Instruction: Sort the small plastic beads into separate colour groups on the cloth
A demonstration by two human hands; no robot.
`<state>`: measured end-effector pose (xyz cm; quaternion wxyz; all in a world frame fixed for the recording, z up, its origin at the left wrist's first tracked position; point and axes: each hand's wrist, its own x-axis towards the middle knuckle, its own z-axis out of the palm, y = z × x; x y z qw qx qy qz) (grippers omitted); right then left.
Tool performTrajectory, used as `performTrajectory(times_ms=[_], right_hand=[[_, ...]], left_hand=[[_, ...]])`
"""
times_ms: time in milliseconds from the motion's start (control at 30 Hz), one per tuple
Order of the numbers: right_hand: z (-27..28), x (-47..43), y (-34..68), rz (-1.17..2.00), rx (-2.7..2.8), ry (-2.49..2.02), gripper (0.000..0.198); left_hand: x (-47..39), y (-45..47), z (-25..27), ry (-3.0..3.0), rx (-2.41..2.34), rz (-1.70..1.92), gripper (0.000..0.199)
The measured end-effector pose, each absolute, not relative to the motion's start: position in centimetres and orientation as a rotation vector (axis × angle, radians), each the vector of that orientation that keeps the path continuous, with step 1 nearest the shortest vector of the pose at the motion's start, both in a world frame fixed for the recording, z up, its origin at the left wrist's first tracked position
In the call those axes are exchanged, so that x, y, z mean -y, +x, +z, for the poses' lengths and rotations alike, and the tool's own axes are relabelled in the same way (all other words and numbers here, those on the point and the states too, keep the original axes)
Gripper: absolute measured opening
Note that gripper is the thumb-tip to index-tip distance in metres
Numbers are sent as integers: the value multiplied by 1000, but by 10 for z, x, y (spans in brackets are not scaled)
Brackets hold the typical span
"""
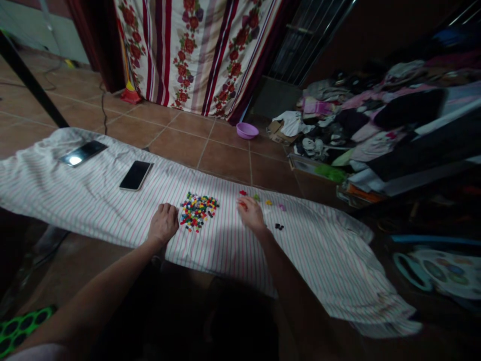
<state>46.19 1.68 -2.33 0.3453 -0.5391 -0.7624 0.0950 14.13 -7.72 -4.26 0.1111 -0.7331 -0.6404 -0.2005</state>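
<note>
A mixed pile of small colourful beads [198, 211] lies on a striped cloth [221, 250]. My left hand [163, 223] rests on the cloth against the pile's left side, its fingers curled in and their tips hidden. To the right of the pile, my right hand [251, 213] is low over the cloth, fingers bent together around a small orange-red bead [243, 205]. Close by sit little single-colour groups: red beads [243, 193], green beads [256, 197], yellow beads [268, 202], lilac beads [282, 206] and black beads [278, 226].
A phone [136, 175] and a shiny dark device [83, 153] reflecting light lie on the cloth's left part. Beyond are a tiled floor, a purple basin [247, 131] and a flowered curtain [188, 55]. Heaped clothes [338, 115] fill the right side.
</note>
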Motion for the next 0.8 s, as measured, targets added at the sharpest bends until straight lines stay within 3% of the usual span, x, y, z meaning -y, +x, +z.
performTrajectory(times_ms=[233,800], right_hand=[[-46,34,362,608,2029,-1190,24],[-49,30,330,343,2167,-1438,25]], left_hand=[[78,139,-45,-2149,1888,-573,16],[76,141,-44,-2172,1885,-558,14]])
